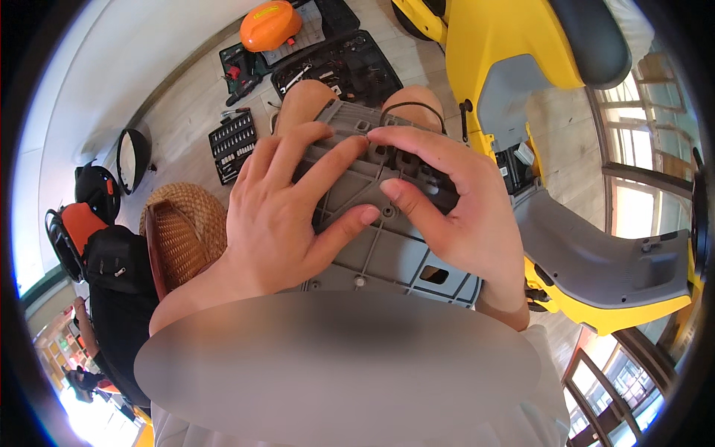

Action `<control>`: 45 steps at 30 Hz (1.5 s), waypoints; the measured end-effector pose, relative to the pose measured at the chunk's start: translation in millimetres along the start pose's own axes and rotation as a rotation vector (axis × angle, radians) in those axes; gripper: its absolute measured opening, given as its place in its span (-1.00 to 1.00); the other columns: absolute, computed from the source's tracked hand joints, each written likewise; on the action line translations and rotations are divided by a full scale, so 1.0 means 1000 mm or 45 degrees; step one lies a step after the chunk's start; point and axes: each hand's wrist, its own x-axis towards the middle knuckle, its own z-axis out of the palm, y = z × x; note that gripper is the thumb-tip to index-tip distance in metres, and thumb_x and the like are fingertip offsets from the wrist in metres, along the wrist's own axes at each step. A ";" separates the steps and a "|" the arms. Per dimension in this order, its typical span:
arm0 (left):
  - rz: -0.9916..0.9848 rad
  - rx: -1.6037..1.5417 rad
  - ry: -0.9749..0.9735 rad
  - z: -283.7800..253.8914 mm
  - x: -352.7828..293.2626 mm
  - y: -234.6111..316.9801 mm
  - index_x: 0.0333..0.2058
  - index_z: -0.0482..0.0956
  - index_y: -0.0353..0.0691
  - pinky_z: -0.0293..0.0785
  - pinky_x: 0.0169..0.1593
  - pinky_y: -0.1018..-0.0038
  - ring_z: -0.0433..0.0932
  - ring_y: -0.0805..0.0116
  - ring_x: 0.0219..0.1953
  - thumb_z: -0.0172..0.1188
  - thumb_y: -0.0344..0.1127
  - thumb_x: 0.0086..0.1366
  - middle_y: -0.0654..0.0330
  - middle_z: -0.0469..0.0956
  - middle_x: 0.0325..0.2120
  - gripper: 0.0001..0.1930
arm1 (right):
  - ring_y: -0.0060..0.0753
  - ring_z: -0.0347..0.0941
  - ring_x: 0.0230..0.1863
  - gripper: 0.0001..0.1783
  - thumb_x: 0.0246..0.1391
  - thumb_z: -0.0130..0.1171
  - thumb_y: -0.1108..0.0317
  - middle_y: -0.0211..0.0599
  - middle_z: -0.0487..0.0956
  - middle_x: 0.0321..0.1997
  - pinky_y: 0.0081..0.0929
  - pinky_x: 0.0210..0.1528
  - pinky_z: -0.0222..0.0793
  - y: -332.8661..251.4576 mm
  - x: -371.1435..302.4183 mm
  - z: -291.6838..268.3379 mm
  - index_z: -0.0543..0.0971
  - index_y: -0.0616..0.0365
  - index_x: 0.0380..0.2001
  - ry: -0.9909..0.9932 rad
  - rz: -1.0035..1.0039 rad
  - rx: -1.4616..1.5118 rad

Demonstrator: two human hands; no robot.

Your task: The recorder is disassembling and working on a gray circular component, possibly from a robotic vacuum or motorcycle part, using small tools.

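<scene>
A grey plastic panel point(357, 257) with ribs, screw posts and a rectangular cutout lies across my lap, underside up. My left hand point(279, 197) rests over its left part, fingers spread and fingertips touching the ribbed plastic. On the right part is my right hand point(469, 197), its thumb and forefinger stretched apart; the remaining fingers are hidden. The two forefinger tips nearly meet at the panel's upper middle, beside round recesses. Anything small between them cannot be made out. A thin dark cable point(412, 104) loops over my right knee at the far edge.
On the floor ahead lie an open black tool case point(357, 63), a drill point(242, 74), a socket set point(232, 145) and an orange helmet point(270, 26). A yellow scooter point(506, 37) stands at right, near a yellow-grey body part point(603, 246). A woven chair point(179, 231) is at left.
</scene>
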 end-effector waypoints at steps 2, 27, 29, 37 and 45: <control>0.062 -0.025 0.068 0.003 0.006 -0.001 0.12 0.57 -0.13 0.42 0.03 0.17 0.46 -0.02 0.00 0.33 0.03 0.20 0.07 0.46 0.05 -0.43 | -0.14 0.61 0.01 -0.57 0.07 0.33 0.46 -0.09 0.67 -0.04 -0.34 0.08 0.48 0.009 0.006 -0.002 0.59 0.22 0.06 0.012 -0.055 0.024; 0.350 0.104 0.168 0.010 -0.035 0.012 0.37 0.11 -0.51 -0.04 0.43 -0.16 0.21 -0.11 0.39 0.08 0.38 0.27 -0.19 0.25 0.32 0.05 | 0.21 0.36 0.28 -0.36 0.19 0.18 0.32 0.19 0.39 0.30 -0.06 0.29 0.34 -0.022 -0.010 0.019 0.33 0.37 0.29 -0.060 -0.344 -0.863; 0.236 0.170 0.231 0.012 -0.036 0.013 0.34 0.11 -0.57 -0.02 0.42 -0.16 0.20 -0.17 0.38 0.05 0.39 0.29 -0.26 0.24 0.30 0.06 | 0.19 0.35 0.29 -0.40 0.25 0.13 0.31 0.19 0.42 0.27 -0.08 0.30 0.32 -0.037 -0.009 0.018 0.34 0.41 0.28 -0.113 -0.452 -1.301; 0.076 0.219 0.341 0.006 -0.064 0.002 0.30 0.19 -0.59 0.13 0.38 -0.08 0.26 -0.21 0.32 0.05 0.39 0.30 -0.29 0.31 0.24 0.03 | 0.16 0.38 0.25 -0.31 0.29 0.14 0.12 0.13 0.51 0.18 -0.08 0.28 0.33 -0.045 0.018 0.042 0.32 0.40 0.30 -0.370 -0.431 -1.079; -0.030 -0.021 0.230 -0.004 -0.059 -0.015 0.14 0.33 -0.54 0.53 -0.09 0.18 0.52 -0.09 -0.03 0.31 0.15 0.17 -0.16 0.44 -0.05 -0.16 | 0.05 0.58 -0.17 -0.31 0.18 0.22 -0.08 -0.04 0.61 -0.19 -0.15 -0.13 0.48 -0.030 0.033 0.052 0.46 0.29 0.13 -0.229 -0.548 -1.058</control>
